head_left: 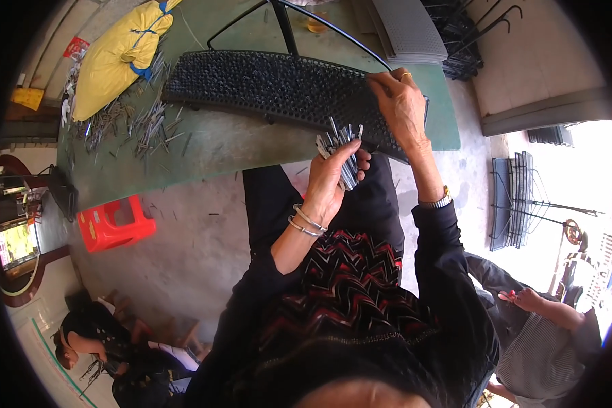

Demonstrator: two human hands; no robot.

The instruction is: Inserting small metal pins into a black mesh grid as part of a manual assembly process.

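Note:
My left hand (pixel 333 173) is closed around a bundle of thin metal rods (pixel 347 160), whose ends stick up past the thumb. Just beyond it lies a long black perforated panel (pixel 265 85), with many small round holes and a wire frame (pixel 283 27) rising at its far side. Over the panel's right end is my right hand (pixel 402 102), fingers bent down and drawn together at the surface. Whatever its fingertips pinch is too small to make out. Dark pieces fill much of the panel's left and middle part.
Loose metal rods (pixel 149 129) are strewn over the green table (pixel 217 149) beside a yellow sack (pixel 119 54). Grey perforated sheets (pixel 411 30) are stacked at the far right. A red plastic stool (pixel 115 223) stands on the floor at left. Other people (pixel 544 326) are at both sides behind.

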